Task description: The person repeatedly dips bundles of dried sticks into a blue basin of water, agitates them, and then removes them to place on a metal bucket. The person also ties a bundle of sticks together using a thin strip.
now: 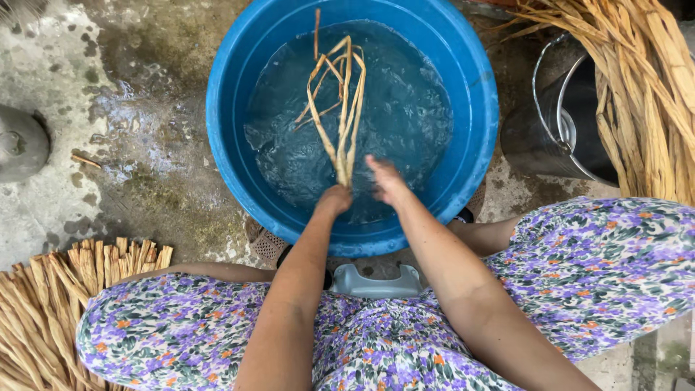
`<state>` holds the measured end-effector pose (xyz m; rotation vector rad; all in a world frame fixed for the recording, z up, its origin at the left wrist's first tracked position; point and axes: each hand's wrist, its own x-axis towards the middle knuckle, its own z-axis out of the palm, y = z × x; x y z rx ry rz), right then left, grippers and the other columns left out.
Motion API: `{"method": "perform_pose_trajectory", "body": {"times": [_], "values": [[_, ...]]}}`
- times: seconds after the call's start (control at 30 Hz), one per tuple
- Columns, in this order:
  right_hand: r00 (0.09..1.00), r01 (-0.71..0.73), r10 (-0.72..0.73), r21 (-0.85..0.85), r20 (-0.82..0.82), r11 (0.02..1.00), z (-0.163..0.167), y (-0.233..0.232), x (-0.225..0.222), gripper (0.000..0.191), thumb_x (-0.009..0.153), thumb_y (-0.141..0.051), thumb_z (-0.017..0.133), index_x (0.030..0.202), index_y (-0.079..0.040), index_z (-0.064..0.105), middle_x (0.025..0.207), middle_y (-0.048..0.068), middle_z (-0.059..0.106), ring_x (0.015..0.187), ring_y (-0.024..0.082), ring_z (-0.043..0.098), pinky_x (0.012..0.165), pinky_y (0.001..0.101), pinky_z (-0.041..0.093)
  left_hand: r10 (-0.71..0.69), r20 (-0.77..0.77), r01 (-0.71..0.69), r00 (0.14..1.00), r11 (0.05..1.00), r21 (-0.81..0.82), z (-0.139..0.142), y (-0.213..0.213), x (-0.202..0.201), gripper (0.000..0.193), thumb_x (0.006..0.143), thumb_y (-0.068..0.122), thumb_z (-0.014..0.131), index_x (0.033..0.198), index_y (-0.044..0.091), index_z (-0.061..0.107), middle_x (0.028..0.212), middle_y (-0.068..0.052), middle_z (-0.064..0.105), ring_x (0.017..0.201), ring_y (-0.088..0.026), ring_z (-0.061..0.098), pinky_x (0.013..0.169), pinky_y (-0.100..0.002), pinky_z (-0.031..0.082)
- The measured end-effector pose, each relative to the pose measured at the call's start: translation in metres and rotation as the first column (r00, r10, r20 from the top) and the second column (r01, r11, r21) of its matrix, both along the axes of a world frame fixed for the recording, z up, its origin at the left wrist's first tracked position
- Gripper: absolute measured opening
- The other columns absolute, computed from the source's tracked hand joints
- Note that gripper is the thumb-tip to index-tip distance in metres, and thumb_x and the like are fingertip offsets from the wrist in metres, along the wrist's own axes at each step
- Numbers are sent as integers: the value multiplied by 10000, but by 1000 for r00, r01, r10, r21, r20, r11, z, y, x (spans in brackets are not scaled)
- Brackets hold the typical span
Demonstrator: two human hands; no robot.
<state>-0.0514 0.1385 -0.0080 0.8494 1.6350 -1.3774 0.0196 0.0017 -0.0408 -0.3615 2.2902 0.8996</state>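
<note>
A big blue plastic tub (478, 108) filled with water stands on the wet concrete in front of my knees. My left hand (334, 198) is closed around the near end of a small bunch of pale straw-like fibre strips (344, 108), which trail away from me across the water. My right hand (387, 179) hovers just to the right of that bunch, above the water near the tub's front wall, its fingers extended and blurred.
A bundle of dry fibre strips (43, 304) lies by my left knee. Another large bundle (644, 94) leans at the upper right over a metal bucket (557, 123). A grey round object (20, 145) sits at the left edge. A low grey stool (376, 282) shows between my legs.
</note>
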Motion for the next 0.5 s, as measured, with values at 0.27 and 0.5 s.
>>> {"method": "perform_pose_trajectory", "body": {"times": [0.27,0.5], "values": [[998,29,-45,-361,-36,932,-25,4,-33,112,939,-132,725,995,-57,665,602,10,579,430,128,506,514,387,544,-83,-126,100,989,985,139,41,64,-10,417,1016,341,461,1047,9,712,1080,-269,704,1051,-440,671,928,-523,525],[789,573,-607,-467,95,673,-12,67,-116,311,1076,-310,450,921,-102,621,524,-60,473,396,104,429,523,335,486,275,-92,-146,957,731,666,223,14,4,259,998,316,581,1007,88,704,860,-71,697,728,-172,580,672,-332,508]]}}
